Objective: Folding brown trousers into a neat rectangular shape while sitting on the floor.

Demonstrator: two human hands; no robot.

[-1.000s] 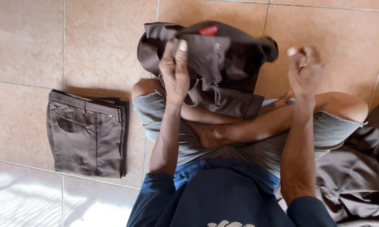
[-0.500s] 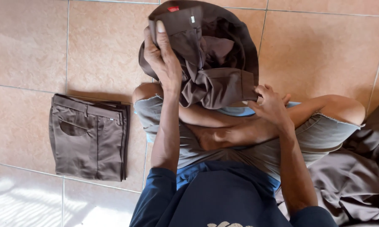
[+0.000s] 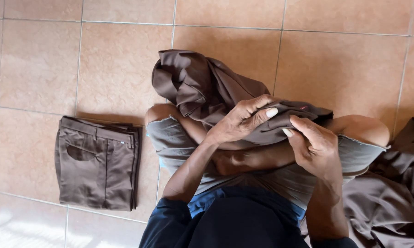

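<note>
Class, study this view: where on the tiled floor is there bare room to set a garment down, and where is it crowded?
Bare tiled floor runs beyond the knees, above the bunched brown garment, and around the folded trousers. It is crowded at the lap, where the left hand and right hand hold cloth, and by the brown heap.

Single view only, head-worn camera. Looked steeply down over wearer's own chest and crossed legs onto tiled floor (image 3: 344,50). Close range: forearms rose from bottom edge, left hand (image 3: 241,121) and right hand (image 3: 314,149) sat near frame centre, bunched brown garment (image 3: 202,87) just above them. Folded brown trousers (image 3: 97,163) lay toward left edge, loose brown cloth pile (image 3: 390,197) cut off at right edge. No second view, so no shared part of scene.
</note>
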